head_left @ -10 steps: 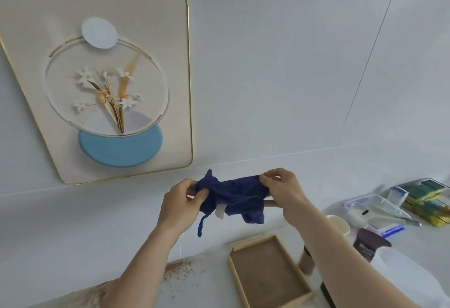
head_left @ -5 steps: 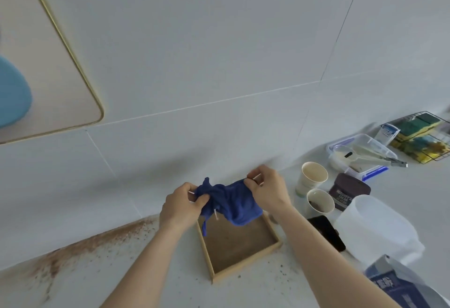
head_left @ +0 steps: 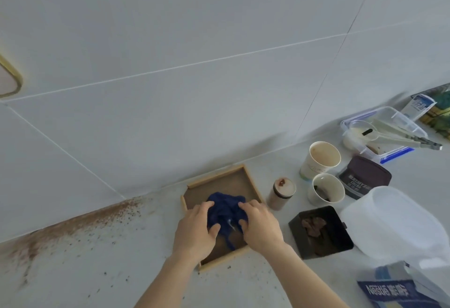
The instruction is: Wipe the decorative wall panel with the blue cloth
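Note:
The blue cloth lies bunched up inside a shallow wooden tray on the counter. My left hand rests on its left side and my right hand on its right side, fingers curled onto the fabric. Whether the fingers still pinch the cloth or only touch it is unclear. Only the gold-edged lower corner of the decorative wall panel shows at the far left edge, high on the white wall.
Brown powder is spilled along the counter's back edge at left. Right of the tray stand a small jar, two paper cups, a dark cocoa tub, a black container, a white jug and a clear box with tongs.
Both hands have come down from in front of the wall with the cloth and set it into the wooden tray. The view has swung down and right, away from the panel.

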Demonstrator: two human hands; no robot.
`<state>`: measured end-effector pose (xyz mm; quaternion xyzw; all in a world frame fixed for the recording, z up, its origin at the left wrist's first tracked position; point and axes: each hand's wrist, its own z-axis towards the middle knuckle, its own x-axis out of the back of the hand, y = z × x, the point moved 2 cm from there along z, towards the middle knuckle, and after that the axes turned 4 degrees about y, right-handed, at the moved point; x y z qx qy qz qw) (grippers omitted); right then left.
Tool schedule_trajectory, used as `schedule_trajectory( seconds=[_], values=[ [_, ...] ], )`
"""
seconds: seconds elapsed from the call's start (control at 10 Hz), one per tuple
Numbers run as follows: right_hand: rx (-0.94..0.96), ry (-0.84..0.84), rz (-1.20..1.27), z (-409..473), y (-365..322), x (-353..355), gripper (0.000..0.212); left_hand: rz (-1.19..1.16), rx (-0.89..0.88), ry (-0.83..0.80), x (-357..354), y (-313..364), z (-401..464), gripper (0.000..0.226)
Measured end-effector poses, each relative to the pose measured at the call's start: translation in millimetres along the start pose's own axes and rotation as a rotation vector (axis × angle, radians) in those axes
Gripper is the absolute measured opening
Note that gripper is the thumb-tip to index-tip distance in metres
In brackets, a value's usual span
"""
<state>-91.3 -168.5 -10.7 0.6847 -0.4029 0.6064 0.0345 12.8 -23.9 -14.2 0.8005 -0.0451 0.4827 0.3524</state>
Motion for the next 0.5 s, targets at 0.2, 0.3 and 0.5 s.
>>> schedule_trajectory(
  seconds=[0.2, 0.3, 0.5],
  values=[
    [-0.031, -0.241, -0.191, -9.4, 13.8, -27.7, 0.087, 0.304, -0.129, -0.21, -19.1, -4.9, -6.0, 0.076],
    [-0.037, -0.244, -0.219, -10.4, 12.4, -29.2, 0.091, 0.386, -0.162, -0.227, -13.0, -5.3, -10.3, 0.079],
    [-0.015, -0.112, -0.285, -24.9, -12.6, -2.5, 0.09, 0.457, -0.239, -0.129, 30.9, -8.4, -23.6, 0.089]
  ],
)
